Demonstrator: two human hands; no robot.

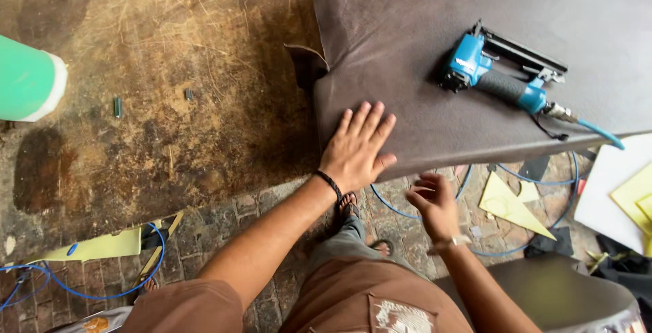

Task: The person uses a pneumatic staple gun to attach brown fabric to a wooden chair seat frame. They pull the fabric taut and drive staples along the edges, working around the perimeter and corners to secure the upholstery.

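Observation:
My left hand (356, 146) lies flat, fingers spread, on a dark brown leather-like sheet (407, 27) stretched over a panel, close to its near edge. My right hand (432, 200) is under that edge with the fingers curled at the sheet's lower rim; whether it pinches the material is hidden. A blue pneumatic stapler (499, 78) rests on the sheet to the right, its blue air hose (601, 133) trailing off the edge.
A worn wooden tabletop (149, 88) lies to the left with small staple strips on it and a green-and-white cylinder (27, 82) at its left edge. Below are a brick floor, coiled blue hose (102, 292), yellow foam scraps (513, 207) and a white board (614, 190).

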